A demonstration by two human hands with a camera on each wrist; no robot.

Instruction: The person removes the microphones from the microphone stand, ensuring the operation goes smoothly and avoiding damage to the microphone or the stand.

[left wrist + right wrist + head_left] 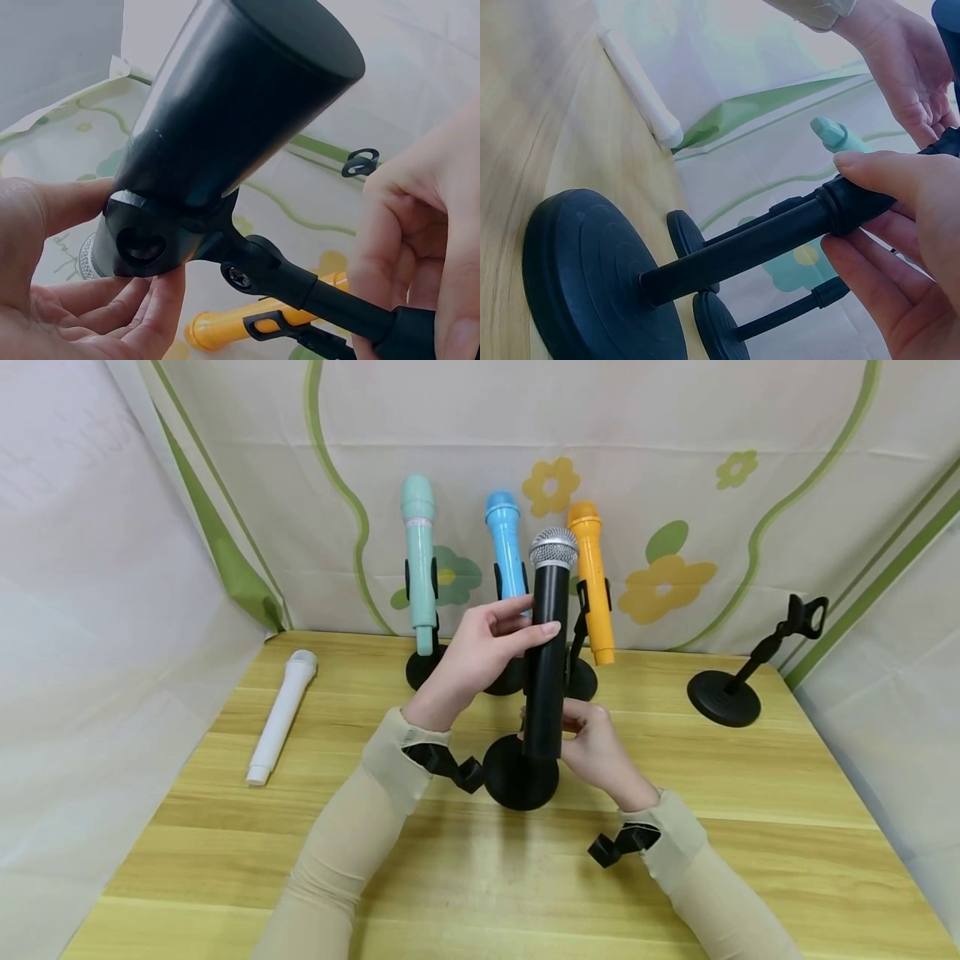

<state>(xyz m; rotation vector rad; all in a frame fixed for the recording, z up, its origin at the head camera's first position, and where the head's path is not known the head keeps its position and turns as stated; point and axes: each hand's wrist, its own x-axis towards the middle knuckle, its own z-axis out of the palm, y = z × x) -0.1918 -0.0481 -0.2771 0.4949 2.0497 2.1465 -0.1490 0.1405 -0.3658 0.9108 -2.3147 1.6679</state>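
Note:
A black microphone [545, 702] with a silver mesh head leans upright over a black desk stand [510, 785]. My left hand [476, 647] holds its body between thumb and fingers. In the left wrist view, the stand's clip [199, 240] lies around the microphone, and the fingertips touch both. My right hand [600, 747] is low behind the microphone in the head view. The right wrist view shows it pinching the collar [847, 206] on the stand's pole, between thumb and fingers. The stand's round base [592, 277] rests on the table.
Behind stand mint [422, 568], blue [510, 552] and orange [596, 585] microphones in stands. A white microphone [283, 714] lies at the left of the wooden table [225, 860]. Another stand [726, 697] with a bare clip is at the right. A flowered curtain [600, 410] hangs behind.

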